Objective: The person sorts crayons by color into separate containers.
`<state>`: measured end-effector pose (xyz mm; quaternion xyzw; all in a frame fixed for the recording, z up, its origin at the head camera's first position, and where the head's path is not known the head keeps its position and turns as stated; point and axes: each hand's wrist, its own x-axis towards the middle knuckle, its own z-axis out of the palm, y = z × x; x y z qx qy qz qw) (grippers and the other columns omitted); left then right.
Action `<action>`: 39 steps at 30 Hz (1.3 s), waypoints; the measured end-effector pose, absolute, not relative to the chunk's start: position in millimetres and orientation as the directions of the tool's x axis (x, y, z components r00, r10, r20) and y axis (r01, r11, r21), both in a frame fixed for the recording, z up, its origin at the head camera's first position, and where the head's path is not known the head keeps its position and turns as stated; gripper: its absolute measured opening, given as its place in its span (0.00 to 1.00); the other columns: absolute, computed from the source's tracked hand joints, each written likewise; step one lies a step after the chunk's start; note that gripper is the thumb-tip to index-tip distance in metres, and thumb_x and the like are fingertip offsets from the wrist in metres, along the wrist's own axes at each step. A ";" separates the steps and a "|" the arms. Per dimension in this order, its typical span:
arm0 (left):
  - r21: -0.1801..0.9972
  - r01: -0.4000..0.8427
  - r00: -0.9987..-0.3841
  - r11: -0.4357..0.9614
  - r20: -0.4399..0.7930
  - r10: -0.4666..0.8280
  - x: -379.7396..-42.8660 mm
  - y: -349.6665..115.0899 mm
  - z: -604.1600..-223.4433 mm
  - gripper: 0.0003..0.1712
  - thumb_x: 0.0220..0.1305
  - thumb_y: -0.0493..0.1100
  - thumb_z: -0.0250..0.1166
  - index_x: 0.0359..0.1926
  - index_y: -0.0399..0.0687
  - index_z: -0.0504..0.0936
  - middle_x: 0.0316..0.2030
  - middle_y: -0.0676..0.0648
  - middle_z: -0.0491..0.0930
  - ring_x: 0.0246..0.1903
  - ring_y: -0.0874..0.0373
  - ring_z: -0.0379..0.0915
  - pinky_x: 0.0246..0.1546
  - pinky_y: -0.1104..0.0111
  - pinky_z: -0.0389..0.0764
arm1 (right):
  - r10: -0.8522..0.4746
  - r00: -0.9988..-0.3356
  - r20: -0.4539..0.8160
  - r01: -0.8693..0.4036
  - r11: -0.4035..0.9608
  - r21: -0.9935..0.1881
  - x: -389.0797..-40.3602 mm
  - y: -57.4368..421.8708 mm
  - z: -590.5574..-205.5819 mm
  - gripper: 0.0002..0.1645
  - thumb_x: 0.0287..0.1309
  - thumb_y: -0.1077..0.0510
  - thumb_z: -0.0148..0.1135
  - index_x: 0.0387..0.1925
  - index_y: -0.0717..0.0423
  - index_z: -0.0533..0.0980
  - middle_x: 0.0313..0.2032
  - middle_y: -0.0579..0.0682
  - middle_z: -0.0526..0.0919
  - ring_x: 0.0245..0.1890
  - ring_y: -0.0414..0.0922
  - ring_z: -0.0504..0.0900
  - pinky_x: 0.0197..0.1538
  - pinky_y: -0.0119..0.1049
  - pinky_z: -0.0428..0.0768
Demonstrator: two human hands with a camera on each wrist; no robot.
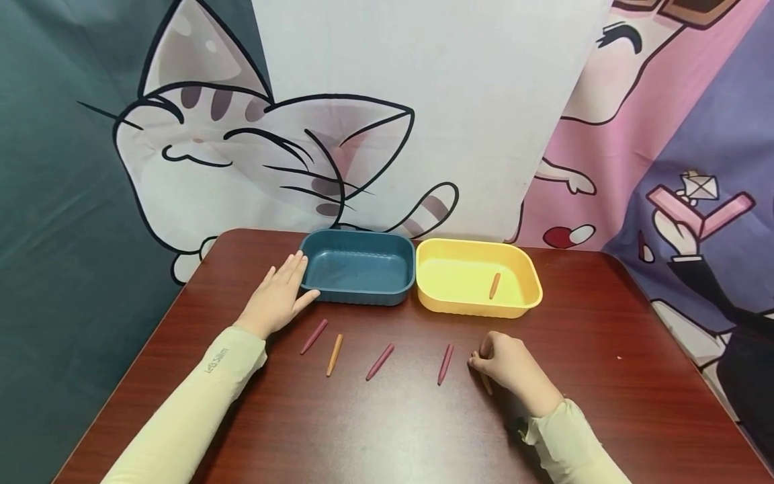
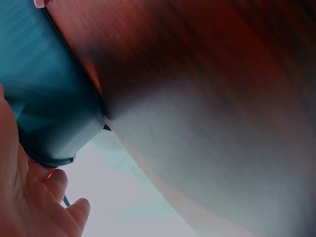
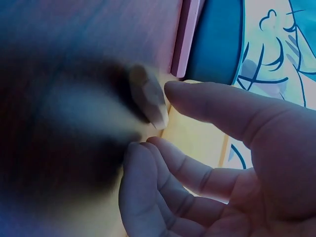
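My left hand [image 1: 275,299] lies with straight fingers against the left end of the dark teal tray [image 1: 363,296], thumb spread toward its front wall. In the left wrist view, its fingers show beside the tray's corner. At the right, my right hand [image 1: 508,366] is low over the table around an orange-brown crayon [image 1: 486,383]. In the right wrist view, the thumb is right beside this crayon [image 3: 148,96], with a gap between thumb and fingertips. Left of that hand lies a dark red crayon [image 1: 445,364]. A yellow tray [image 1: 478,308] stands behind, holding an orange crayon [image 1: 494,286].
Along the front of the teal tray lie an orange crayon [image 1: 334,355] and two dark red crayons, one farther left [image 1: 314,337] and one nearer the middle [image 1: 379,361]. The trays stand side by side near the back edge of the brown table [image 1: 363,430], before a printed cloth [image 1: 484,101].
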<state>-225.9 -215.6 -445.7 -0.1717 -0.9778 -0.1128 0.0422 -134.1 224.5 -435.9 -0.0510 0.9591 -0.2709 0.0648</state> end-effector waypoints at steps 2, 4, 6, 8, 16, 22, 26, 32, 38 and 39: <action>0.211 0.348 -0.937 0.913 0.123 0.328 -226.1 -215.8 -445.9 0.48 0.75 0.63 0.53 0.79 0.34 0.50 0.79 0.36 0.47 0.78 0.41 0.41 0.74 0.42 0.47 | -0.131 -0.986 -0.103 -0.058 0.850 -0.524 -133.0 223.1 -436.4 0.14 0.54 0.61 0.71 0.22 0.54 0.72 0.13 0.43 0.74 0.19 0.41 0.74 0.27 0.36 0.72; 0.213 0.347 -0.937 0.913 0.121 0.328 -226.3 -215.8 -446.4 0.49 0.75 0.64 0.52 0.79 0.34 0.49 0.79 0.37 0.47 0.78 0.41 0.42 0.74 0.42 0.48 | -0.130 -0.986 -0.101 -0.059 0.853 -0.519 -132.6 222.2 -436.9 0.13 0.54 0.61 0.71 0.22 0.54 0.73 0.13 0.43 0.74 0.19 0.41 0.73 0.27 0.36 0.72; 0.214 0.347 -0.937 0.913 0.118 0.328 -226.6 -216.1 -446.7 0.49 0.76 0.64 0.52 0.79 0.34 0.49 0.79 0.37 0.47 0.78 0.41 0.42 0.74 0.42 0.48 | -0.129 -0.986 -0.103 -0.058 0.856 -0.514 -133.0 221.6 -437.2 0.13 0.54 0.62 0.70 0.22 0.54 0.73 0.12 0.43 0.74 0.19 0.41 0.74 0.27 0.36 0.72; 0.216 0.345 -0.938 0.913 0.118 0.327 -226.6 -216.4 -446.7 0.48 0.76 0.64 0.52 0.79 0.34 0.49 0.79 0.37 0.47 0.78 0.41 0.41 0.74 0.42 0.48 | -0.131 -0.985 -0.109 -0.057 0.857 -0.512 -133.6 220.9 -436.8 0.12 0.55 0.62 0.68 0.21 0.53 0.74 0.10 0.43 0.74 0.17 0.41 0.74 0.27 0.37 0.73; 0.217 0.351 -0.935 0.911 0.127 0.331 -227.1 -215.7 -446.7 0.48 0.76 0.63 0.53 0.79 0.34 0.49 0.79 0.37 0.47 0.78 0.41 0.42 0.74 0.42 0.47 | -0.127 -0.988 -0.091 -0.061 0.852 -0.520 -135.2 219.8 -437.7 0.12 0.56 0.63 0.67 0.21 0.53 0.74 0.10 0.42 0.72 0.14 0.40 0.74 0.29 0.38 0.75; 0.216 0.351 -0.935 0.911 0.125 0.331 -228.0 -216.2 -447.1 0.48 0.75 0.63 0.52 0.79 0.34 0.50 0.79 0.37 0.47 0.78 0.41 0.42 0.74 0.42 0.48 | -0.114 -0.992 -0.061 -0.060 0.820 -0.569 -137.2 220.3 -441.1 0.08 0.56 0.62 0.67 0.24 0.55 0.76 0.18 0.43 0.76 0.16 0.40 0.73 0.25 0.36 0.74; 0.214 0.349 -0.936 0.912 0.118 0.331 -227.8 -217.0 -447.0 0.48 0.76 0.64 0.52 0.79 0.34 0.49 0.79 0.37 0.46 0.78 0.41 0.41 0.74 0.42 0.48 | -0.117 -0.993 -0.026 -0.079 0.803 -0.591 -139.6 221.6 -442.9 0.07 0.55 0.63 0.67 0.25 0.54 0.76 0.17 0.43 0.76 0.19 0.40 0.73 0.26 0.35 0.74; 0.218 0.347 -0.937 0.912 0.116 0.328 -226.9 -217.6 -446.5 0.48 0.76 0.63 0.53 0.79 0.34 0.49 0.79 0.37 0.46 0.78 0.42 0.40 0.74 0.42 0.47 | -0.090 -0.996 0.004 -0.073 0.778 -0.623 -142.8 223.4 -444.7 0.06 0.57 0.62 0.66 0.27 0.54 0.76 0.20 0.43 0.77 0.21 0.40 0.74 0.28 0.36 0.74; 0.217 0.347 -0.937 0.913 0.112 0.329 -227.5 -217.4 -447.6 0.48 0.76 0.63 0.52 0.79 0.34 0.49 0.79 0.37 0.46 0.79 0.42 0.40 0.74 0.42 0.47 | -0.072 -0.997 -0.037 -0.020 0.662 -0.750 -146.6 225.2 -447.6 0.03 0.60 0.64 0.63 0.31 0.59 0.77 0.18 0.46 0.77 0.15 0.42 0.75 0.22 0.34 0.75; 0.217 0.347 -0.937 0.912 0.112 0.330 -227.5 -217.1 -447.4 0.48 0.76 0.63 0.52 0.79 0.34 0.49 0.79 0.37 0.46 0.78 0.42 0.40 0.74 0.42 0.47 | -0.076 -0.996 -0.042 -0.015 0.624 -0.782 -147.0 225.7 -448.0 0.03 0.60 0.65 0.63 0.32 0.61 0.77 0.18 0.48 0.78 0.14 0.42 0.75 0.21 0.34 0.75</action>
